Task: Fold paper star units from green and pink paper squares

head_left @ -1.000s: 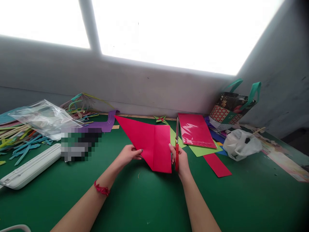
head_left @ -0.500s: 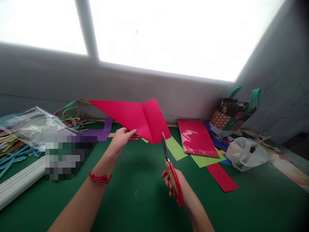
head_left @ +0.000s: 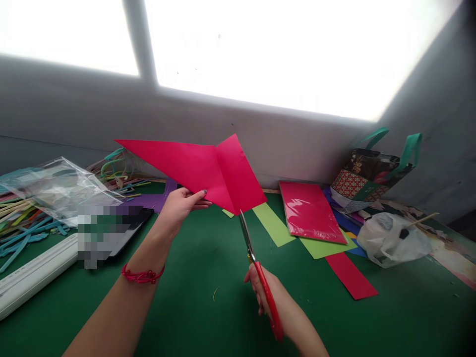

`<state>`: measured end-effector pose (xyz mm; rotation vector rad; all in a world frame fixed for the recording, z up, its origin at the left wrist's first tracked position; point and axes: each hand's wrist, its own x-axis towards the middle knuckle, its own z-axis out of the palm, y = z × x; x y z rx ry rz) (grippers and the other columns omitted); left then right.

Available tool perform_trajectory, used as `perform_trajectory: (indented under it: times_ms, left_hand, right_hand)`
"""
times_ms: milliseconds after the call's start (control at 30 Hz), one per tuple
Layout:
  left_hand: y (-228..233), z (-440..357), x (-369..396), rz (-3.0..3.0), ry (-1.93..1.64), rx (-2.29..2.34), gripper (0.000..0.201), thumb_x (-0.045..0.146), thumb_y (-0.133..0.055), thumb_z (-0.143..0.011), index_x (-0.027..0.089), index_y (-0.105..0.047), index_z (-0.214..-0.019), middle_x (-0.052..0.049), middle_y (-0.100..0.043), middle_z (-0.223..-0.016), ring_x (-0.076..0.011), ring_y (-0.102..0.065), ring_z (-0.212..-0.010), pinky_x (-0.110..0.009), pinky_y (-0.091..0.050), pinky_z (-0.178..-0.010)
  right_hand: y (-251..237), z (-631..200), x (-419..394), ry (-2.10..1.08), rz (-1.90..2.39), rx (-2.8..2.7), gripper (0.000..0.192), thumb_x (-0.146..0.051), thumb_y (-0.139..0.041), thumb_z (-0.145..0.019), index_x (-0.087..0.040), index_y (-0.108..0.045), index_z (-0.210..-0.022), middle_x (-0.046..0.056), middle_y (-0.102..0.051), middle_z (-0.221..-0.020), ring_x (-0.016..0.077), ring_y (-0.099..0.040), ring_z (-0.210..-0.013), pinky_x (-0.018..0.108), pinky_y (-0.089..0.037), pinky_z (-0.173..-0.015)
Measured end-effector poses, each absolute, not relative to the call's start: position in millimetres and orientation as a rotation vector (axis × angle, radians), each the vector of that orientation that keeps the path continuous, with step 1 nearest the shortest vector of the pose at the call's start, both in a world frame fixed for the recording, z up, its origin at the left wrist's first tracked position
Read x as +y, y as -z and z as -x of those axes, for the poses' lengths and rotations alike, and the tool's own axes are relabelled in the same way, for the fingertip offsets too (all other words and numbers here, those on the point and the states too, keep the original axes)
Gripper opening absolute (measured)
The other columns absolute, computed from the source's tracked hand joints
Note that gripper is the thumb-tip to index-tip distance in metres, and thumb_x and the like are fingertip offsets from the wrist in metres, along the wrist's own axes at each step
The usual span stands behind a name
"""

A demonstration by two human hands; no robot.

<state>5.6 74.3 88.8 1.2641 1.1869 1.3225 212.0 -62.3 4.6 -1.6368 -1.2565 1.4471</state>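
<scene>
While the left hand [head_left: 186, 202] pinches the lower edge of a pink-red sheet [head_left: 201, 168], thumb above and fingers beneath, raised over the green surface [head_left: 189, 317] toward its far edge, the right hand [head_left: 277, 287] holds red-handled scissors [head_left: 268, 297], fingers curled about the handles; which pass through the loops I cannot tell. Blade tips lie just beside the crease's [head_left: 225, 181] lower end, contact uncertain. Folding appears done: the crease parts a pointed portion from a four-sided flap. The two remain joined; cutting along it appears not begun. Lettering: pale marks on the red packet [head_left: 312, 210], near the surface's far edge, and a green panel on the patterned bag [head_left: 345, 183], farther right, are illegible; no brand is readable.
</scene>
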Motion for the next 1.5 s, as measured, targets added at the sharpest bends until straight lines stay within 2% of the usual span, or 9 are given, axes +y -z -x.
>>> perform_trajectory:
  times_ms: [267,467,1000,1300,1500]
  left_hand:
    - [-84.7,-13.8,71.5,-1.267,-1.245,1.144,0.023,0.027,-0.065,-0.066,0.008,-0.058,-0.077,-0.007,-0.065,-0.068,-0.0191,-0.065,-0.066,-0.028,-0.055,-0.064]
    - [-77.1,-22.1,72.3,-1.278,-1.184,1.126,0.024,0.029,-0.065,-0.065,0.009,-0.058,-0.075,-0.007,-0.065,-0.067,-0.0202,-0.065,-0.067,-0.028,-0.054,-0.064]
    - [-78.7,-27.3,68.7,-1.264,-1.162,1.132,0.022,0.028,-0.065,-0.066,0.009,-0.057,-0.075,-0.007,-0.065,-0.068,-0.0205,-0.065,-0.069,-0.029,-0.055,-0.066]
    - [-76.8,-27.9,69.8,-1.273,-1.157,1.110,0.024,0.028,-0.064,-0.066,0.009,-0.057,-0.078,-0.009,-0.066,-0.071,-0.0210,-0.065,-0.069,-0.029,-0.054,-0.066]
    - [-71.3,-23.2,70.6,-1.253,-1.165,1.117,0.023,0.028,-0.065,-0.064,0.010,-0.055,-0.076,-0.008,-0.065,-0.066,-0.0208,-0.065,-0.066,-0.029,-0.054,-0.063]
  right_hand:
    - [-10.4,-211.3,-62.6,-1.522,1.672,-1.297,0.057,-0.070,-0.028,-0.071,-0.018,-0.050,-0.076,-0.003,-0.041,-0.061,0.0070,-0.041,-0.042,0.021,-0.042,-0.039]
    - [-18.1,-207.3,-61.6,-1.437,1.786,-1.256,0.060,-0.073,-0.025,-0.069,-0.018,-0.048,-0.071,-0.002,-0.042,-0.059,0.0071,-0.041,-0.040,0.023,-0.042,-0.038]
    - [4.0,-217.2,-60.2,-1.491,1.670,-1.244,0.058,-0.071,-0.026,-0.070,-0.018,-0.050,-0.073,-0.002,-0.044,-0.060,0.0077,-0.044,-0.041,0.024,-0.045,-0.040]
    - [6.7,-216.9,-55.5,-1.514,1.639,-1.213,0.060,-0.072,-0.026,-0.069,-0.018,-0.049,-0.071,-0.003,-0.042,-0.058,0.0073,-0.043,-0.040,0.024,-0.045,-0.039]
    - [12.3,-207.8,-53.7,-1.555,1.625,-1.165,0.061,-0.074,-0.025,-0.067,-0.017,-0.048,-0.067,-0.004,-0.038,-0.055,0.0063,-0.040,-0.037,0.023,-0.044,-0.036]
